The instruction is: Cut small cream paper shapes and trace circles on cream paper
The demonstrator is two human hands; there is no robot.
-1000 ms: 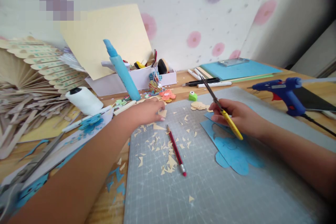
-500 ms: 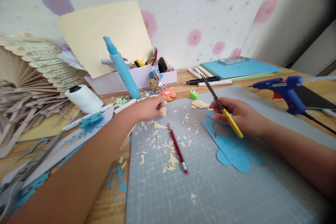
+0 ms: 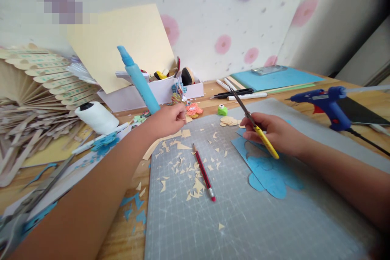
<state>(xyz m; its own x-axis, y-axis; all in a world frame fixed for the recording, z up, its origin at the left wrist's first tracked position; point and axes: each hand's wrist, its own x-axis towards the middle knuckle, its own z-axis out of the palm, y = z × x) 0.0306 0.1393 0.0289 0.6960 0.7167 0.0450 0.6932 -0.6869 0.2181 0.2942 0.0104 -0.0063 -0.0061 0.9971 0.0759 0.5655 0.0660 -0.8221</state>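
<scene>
My left hand (image 3: 171,120) hovers over the far left edge of the grey cutting mat (image 3: 243,219), fingers curled in a pinch; whatever lies between the fingertips is too small to make out. Just below it is a small cream paper square (image 3: 185,133), with cream paper scraps (image 3: 183,166) scattered nearer. My right hand (image 3: 274,132) holds yellow-handled scissors (image 3: 263,140), blades pointing up and away to the left. Beneath that hand lies blue paper with rounded cut shapes (image 3: 269,176). A red and black pencil (image 3: 204,174) rests mid-mat. Cream paper rounds (image 3: 229,121) are piled between the hands.
A blue glue gun (image 3: 327,101) stands at the right. Behind are a green punch (image 3: 222,109), pens (image 3: 246,95) and a white box (image 3: 134,99) of supplies. At left are larger scissors (image 3: 39,195), a white thread spool (image 3: 96,118), a blue bottle (image 3: 141,85) and wooden sticks (image 3: 27,138).
My left hand has moved up and away from the cream square, which now shows whole on the mat. My right hand keeps the scissors in nearly the same place. The view has shifted slightly.
</scene>
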